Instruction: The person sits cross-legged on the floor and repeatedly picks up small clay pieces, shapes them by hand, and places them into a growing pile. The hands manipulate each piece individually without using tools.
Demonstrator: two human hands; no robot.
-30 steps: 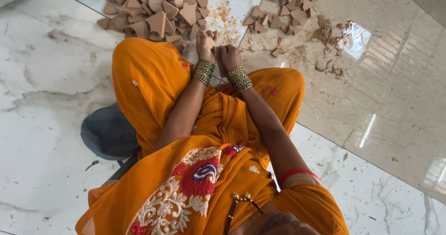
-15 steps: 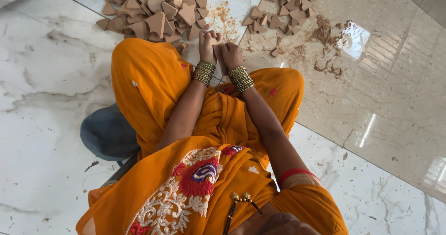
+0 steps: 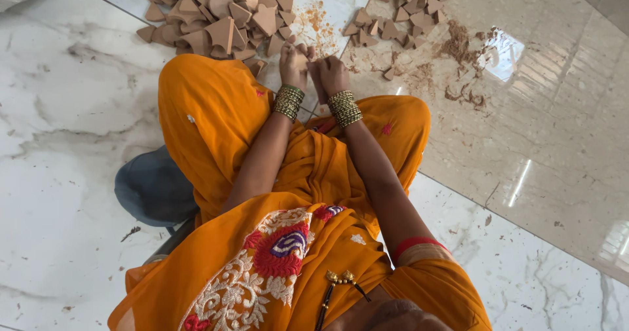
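I sit on the floor in an orange garment (image 3: 216, 121), both arms stretched forward past my knees. My left hand (image 3: 293, 62) and my right hand (image 3: 332, 75) are pressed close together just above the floor, fingers curled around a small brown clay piece (image 3: 303, 55) that is mostly hidden between them. Stacks of green-gold bangles (image 3: 289, 102) circle both wrists. A heap of triangular and heart-shaped terracotta pieces (image 3: 216, 17) lies just beyond my left hand.
A second, looser heap of clay pieces (image 3: 413, 3) lies ahead to the right, with brown crumbs and dust (image 3: 458, 46) beside it. Orange powder (image 3: 318, 23) is scattered between the heaps. A grey cushion (image 3: 151, 187) sits under me on the marble floor (image 3: 59, 108).
My hands stay together at the same spot; only the fingers shift slightly around the small piece. The heaps have not moved.
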